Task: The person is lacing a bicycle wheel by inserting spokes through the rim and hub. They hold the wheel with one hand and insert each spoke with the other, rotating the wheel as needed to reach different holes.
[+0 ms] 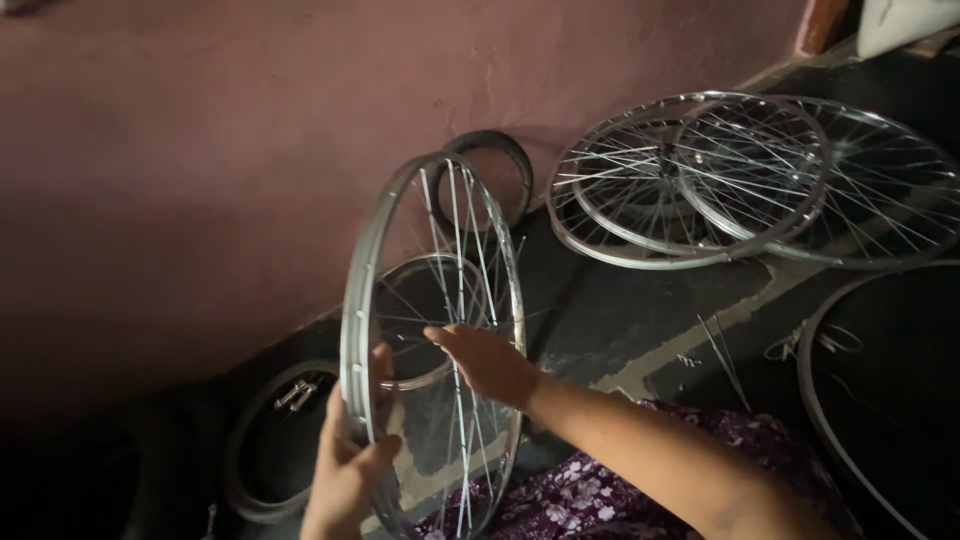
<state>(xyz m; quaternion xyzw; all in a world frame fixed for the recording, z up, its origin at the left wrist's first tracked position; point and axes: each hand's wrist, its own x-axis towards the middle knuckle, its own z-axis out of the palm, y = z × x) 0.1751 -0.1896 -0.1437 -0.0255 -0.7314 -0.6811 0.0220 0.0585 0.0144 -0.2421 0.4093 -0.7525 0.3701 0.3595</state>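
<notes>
Left to right: a tyre [275,440] on the floor [620,320] encloses small metal parts [295,394]. The left hand [350,465] clasps the upright spoked rim [362,300]; the right hand [485,360], fingers extended, touches its spokes [455,230]. Stacked wheels [700,180] lean against the pink wall [200,150].

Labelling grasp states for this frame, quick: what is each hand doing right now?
Left hand: closed around the rim of the spoked bicycle wheel, holding it upright.
Right hand: fingers among the wheel's spokes; whether it grips one cannot be told.
</notes>
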